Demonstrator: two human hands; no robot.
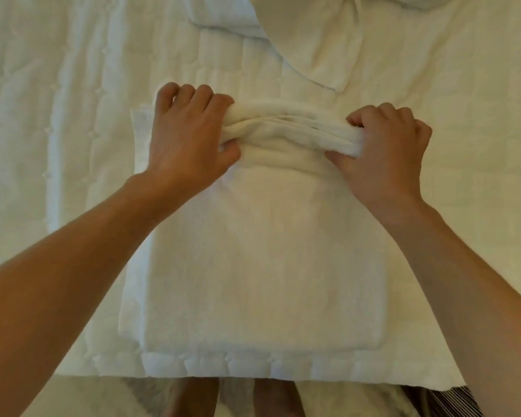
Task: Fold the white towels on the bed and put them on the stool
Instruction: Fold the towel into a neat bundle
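Both hands — left hand [187, 139], right hand [382, 152] — curl their fingers [193, 94] tight around the towel's [262, 251] bunched far edge, on a white quilted bed [57, 115].

1. We're over the bed [57, 115], its white quilted cover filling the view.
2. A folded white towel [262, 260] lies flat near its front edge.
3. Another towel [316, 46] lies rumpled farther back.

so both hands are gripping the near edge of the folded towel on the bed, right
Not quite. The head view shows the left hand and right hand gripping the far edge of the folded towel, the bunched end away from the person, on the bed.
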